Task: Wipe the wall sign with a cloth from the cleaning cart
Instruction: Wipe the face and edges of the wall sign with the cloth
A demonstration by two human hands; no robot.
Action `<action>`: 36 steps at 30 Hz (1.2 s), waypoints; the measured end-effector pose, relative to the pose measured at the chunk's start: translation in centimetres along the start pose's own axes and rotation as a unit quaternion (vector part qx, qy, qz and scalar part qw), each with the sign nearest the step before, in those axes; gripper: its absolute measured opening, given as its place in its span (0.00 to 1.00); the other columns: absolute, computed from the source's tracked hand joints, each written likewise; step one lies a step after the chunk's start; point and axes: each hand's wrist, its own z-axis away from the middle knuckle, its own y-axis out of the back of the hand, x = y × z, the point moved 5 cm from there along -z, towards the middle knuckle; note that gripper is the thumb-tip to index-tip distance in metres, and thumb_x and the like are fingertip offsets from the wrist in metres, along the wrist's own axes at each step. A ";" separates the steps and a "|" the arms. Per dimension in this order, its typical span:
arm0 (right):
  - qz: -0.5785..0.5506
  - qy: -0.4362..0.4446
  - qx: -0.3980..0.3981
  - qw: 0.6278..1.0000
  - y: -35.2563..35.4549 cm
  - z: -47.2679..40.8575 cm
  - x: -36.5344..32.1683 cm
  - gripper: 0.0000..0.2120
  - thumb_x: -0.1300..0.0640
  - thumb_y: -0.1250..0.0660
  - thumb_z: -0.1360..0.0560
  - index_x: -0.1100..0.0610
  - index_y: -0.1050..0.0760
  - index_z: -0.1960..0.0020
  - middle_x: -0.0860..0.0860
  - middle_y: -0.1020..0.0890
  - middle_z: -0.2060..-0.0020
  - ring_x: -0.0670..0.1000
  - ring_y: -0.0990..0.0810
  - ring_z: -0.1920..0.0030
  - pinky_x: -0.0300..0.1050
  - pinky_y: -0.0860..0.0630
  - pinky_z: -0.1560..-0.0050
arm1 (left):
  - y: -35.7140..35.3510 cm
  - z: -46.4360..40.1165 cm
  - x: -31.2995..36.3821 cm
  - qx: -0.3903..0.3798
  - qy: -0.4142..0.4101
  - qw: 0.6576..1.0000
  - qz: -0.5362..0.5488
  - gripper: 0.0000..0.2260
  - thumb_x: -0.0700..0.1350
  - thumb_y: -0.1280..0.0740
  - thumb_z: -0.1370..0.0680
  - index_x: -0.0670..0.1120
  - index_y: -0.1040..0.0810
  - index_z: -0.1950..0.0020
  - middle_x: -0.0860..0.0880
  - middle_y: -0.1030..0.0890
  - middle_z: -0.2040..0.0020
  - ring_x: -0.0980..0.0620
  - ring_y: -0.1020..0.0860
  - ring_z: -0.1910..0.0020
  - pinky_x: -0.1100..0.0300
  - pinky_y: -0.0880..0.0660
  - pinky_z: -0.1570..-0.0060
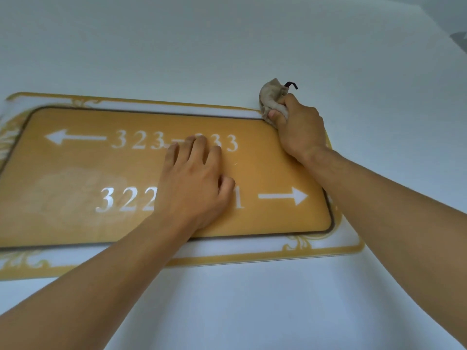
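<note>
The wall sign (75,173) is a wide yellow panel with white room numbers and two arrows, framed by a white and gold border. My left hand (197,180) lies flat on the sign's middle, fingers spread, covering some digits. My right hand (298,127) is at the sign's upper right corner, closed around a bunched beige cloth (270,94). The cloth presses against the corner of the border, and a small dark tag sticks out of its top.
A plain white wall (227,46) surrounds the sign on every side. A dim grey shape (460,39) shows at the right edge of the view. The cleaning cart is out of view.
</note>
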 end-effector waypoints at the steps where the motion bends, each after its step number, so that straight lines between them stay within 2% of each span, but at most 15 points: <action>1: 0.003 0.012 -0.004 1.000 0.2 0.7 -0.3 0.14 0.44 0.40 0.19 0.53 0.27 0.42 0.49 0.21 0.57 0.51 0.24 0.57 0.45 0.33 0.59 | 0.0 0.1 0.0 0.001 0.002 1.000 0.000 0.23 0.54 0.48 0.26 0.44 0.29 0.37 0.40 0.31 0.29 0.40 0.36 0.27 0.42 0.41 0.28; 5: 0.009 0.076 -0.012 0.997 0.7 4.7 -1.5 0.14 0.45 0.38 0.20 0.54 0.25 0.43 0.50 0.18 0.55 0.51 0.22 0.57 0.44 0.33 0.60 | -0.4 0.6 0.4 -0.004 0.021 1.000 0.000 0.27 0.54 0.49 0.25 0.44 0.32 0.30 0.40 0.34 0.24 0.40 0.40 0.24 0.42 0.44 0.25; 9: -0.017 0.092 -0.053 0.994 1.2 9.7 -2.4 0.15 0.44 0.37 0.20 0.51 0.25 0.39 0.48 0.17 0.50 0.50 0.20 0.52 0.43 0.29 0.57 | -0.8 2.0 0.8 -0.029 0.035 0.999 0.001 0.31 0.55 0.52 0.23 0.45 0.39 0.22 0.41 0.41 0.20 0.42 0.45 0.21 0.42 0.50 0.23; 11: -0.008 0.094 -0.070 0.993 1.3 12.6 -2.9 0.16 0.45 0.37 0.20 0.52 0.25 0.37 0.49 0.18 0.45 0.49 0.20 0.46 0.46 0.24 0.51 | -0.6 2.8 0.9 -0.043 0.035 0.998 0.000 0.30 0.55 0.52 0.23 0.45 0.41 0.21 0.41 0.43 0.20 0.42 0.47 0.21 0.42 0.51 0.23; 15: -0.012 0.135 -0.083 0.987 2.3 19.0 -4.5 0.16 0.53 0.29 0.23 0.57 0.22 0.37 0.52 0.19 0.38 0.50 0.23 0.36 0.46 0.24 0.39 | 0.0 4.8 1.4 -0.090 0.018 0.996 -0.020 0.31 0.56 0.53 0.22 0.46 0.43 0.20 0.40 0.45 0.19 0.42 0.49 0.20 0.40 0.51 0.23; 18: -0.015 0.167 -0.125 0.978 3.0 23.4 -5.3 0.18 0.55 0.27 0.25 0.56 0.22 0.37 0.50 0.19 0.39 0.49 0.22 0.36 0.46 0.21 0.42 | 1.2 6.3 1.4 -0.123 -0.002 0.992 -0.018 0.32 0.55 0.52 0.24 0.47 0.41 0.21 0.40 0.44 0.20 0.41 0.48 0.20 0.39 0.50 0.24; 20: -0.069 0.125 -0.156 0.977 3.7 24.4 -5.0 0.15 0.52 0.30 0.23 0.52 0.23 0.37 0.47 0.19 0.38 0.45 0.24 0.36 0.44 0.21 0.44 | 2.0 7.1 1.2 -0.136 -0.026 0.990 -0.027 0.31 0.54 0.51 0.26 0.46 0.37 0.23 0.39 0.40 0.21 0.40 0.44 0.21 0.39 0.46 0.25; 22: -0.111 0.084 -0.145 0.980 4.3 23.6 -4.6 0.13 0.51 0.32 0.22 0.51 0.23 0.38 0.47 0.19 0.38 0.44 0.26 0.37 0.40 0.26 0.43 | 2.8 7.6 0.5 -0.143 -0.028 0.989 -0.030 0.30 0.53 0.49 0.26 0.45 0.33 0.26 0.39 0.35 0.23 0.39 0.40 0.23 0.40 0.42 0.27; 25: -0.130 0.007 -0.067 0.989 5.0 19.8 -3.2 0.12 0.52 0.35 0.19 0.52 0.24 0.37 0.47 0.18 0.43 0.46 0.22 0.45 0.37 0.28 0.49 | 3.7 7.7 -1.4 -0.137 -0.013 0.990 -0.029 0.27 0.52 0.47 0.27 0.44 0.31 0.30 0.41 0.31 0.29 0.39 0.36 0.27 0.42 0.39 0.30; 27: -0.108 -0.075 -0.019 0.991 4.8 16.9 -1.5 0.12 0.50 0.38 0.18 0.52 0.25 0.37 0.48 0.18 0.47 0.49 0.21 0.49 0.43 0.27 0.54 | 4.1 7.5 -2.7 -0.121 -0.007 0.992 -0.029 0.26 0.52 0.46 0.27 0.44 0.30 0.32 0.41 0.30 0.31 0.39 0.35 0.28 0.42 0.38 0.31; 28: -0.094 -0.116 -0.001 0.989 4.3 15.8 -1.1 0.13 0.49 0.39 0.18 0.53 0.26 0.36 0.49 0.18 0.48 0.52 0.20 0.50 0.46 0.26 0.54 | 4.4 7.5 -3.8 -0.111 0.003 0.993 -0.026 0.26 0.52 0.46 0.27 0.44 0.30 0.32 0.40 0.30 0.31 0.39 0.35 0.29 0.42 0.38 0.31; 30: -0.073 -0.164 0.024 0.983 3.2 14.9 -1.4 0.14 0.50 0.40 0.18 0.53 0.27 0.35 0.51 0.18 0.47 0.54 0.20 0.47 0.45 0.28 0.54 | 4.6 7.8 -5.9 -0.090 0.025 0.995 -0.018 0.26 0.52 0.46 0.27 0.43 0.30 0.32 0.39 0.30 0.31 0.38 0.34 0.29 0.41 0.37 0.31; 33: -0.039 -0.150 0.036 0.987 1.8 15.5 -4.0 0.13 0.52 0.39 0.18 0.54 0.27 0.35 0.51 0.19 0.43 0.53 0.21 0.44 0.45 0.29 0.52 | 4.8 9.3 -8.2 -0.070 0.037 0.997 -0.008 0.26 0.51 0.46 0.27 0.43 0.30 0.32 0.38 0.31 0.30 0.37 0.34 0.29 0.40 0.38 0.30; 36: -0.033 -0.127 0.018 0.991 0.5 16.3 -6.5 0.14 0.52 0.40 0.18 0.56 0.28 0.35 0.52 0.20 0.42 0.53 0.22 0.43 0.46 0.27 0.49 | 4.5 10.5 -9.4 -0.068 0.006 0.998 -0.009 0.26 0.50 0.46 0.25 0.41 0.30 0.31 0.37 0.30 0.30 0.37 0.34 0.28 0.39 0.39 0.29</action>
